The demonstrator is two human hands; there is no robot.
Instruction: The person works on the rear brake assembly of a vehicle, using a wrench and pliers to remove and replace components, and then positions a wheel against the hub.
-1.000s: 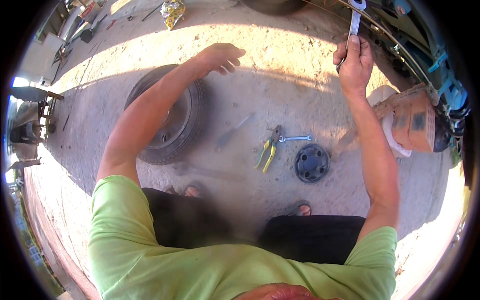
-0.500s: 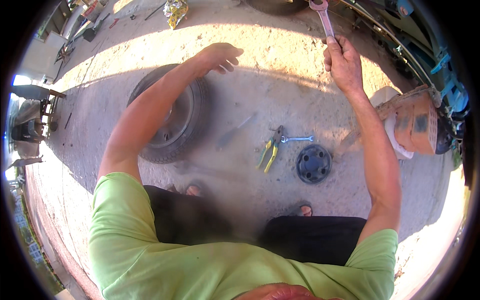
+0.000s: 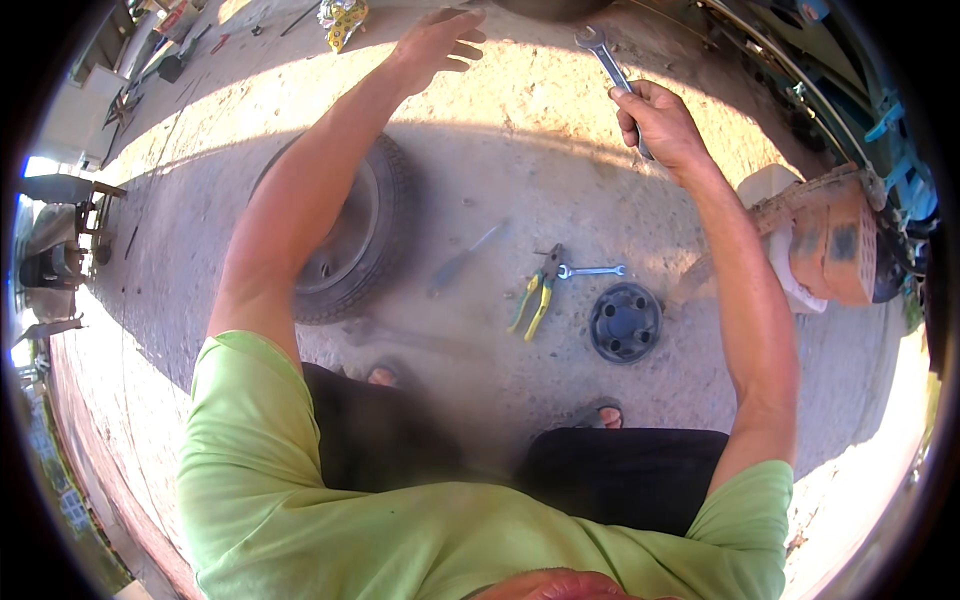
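My right hand (image 3: 663, 125) is closed round the handle of a combination wrench (image 3: 608, 66), whose open-ended jaw points up and to the left. Raised above the far ground, my left hand (image 3: 436, 48) holds nothing, its fingers stretched out and apart. Below my left forearm lies a wheel with its tyre (image 3: 388, 220), partly hidden by the arm. On the concrete between my arms are pliers with yellow-green handles (image 3: 538, 296), a small wrench (image 3: 592, 271), a black round hub cap (image 3: 625, 322) and a blurred screwdriver (image 3: 466, 262).
At the right, orange hollow bricks (image 3: 832, 245) stand beside blue vehicle parts (image 3: 905, 160). Another tyre (image 3: 545, 8) shows at the far edge, partly cut off. A yellow patterned bag (image 3: 343, 24) lies at the far left. My feet (image 3: 608, 414) rest on the near ground.
My right hand has come lower and slightly left with the wrench, which has turned to lean left. My left hand has moved up and away, its fingers spreading.
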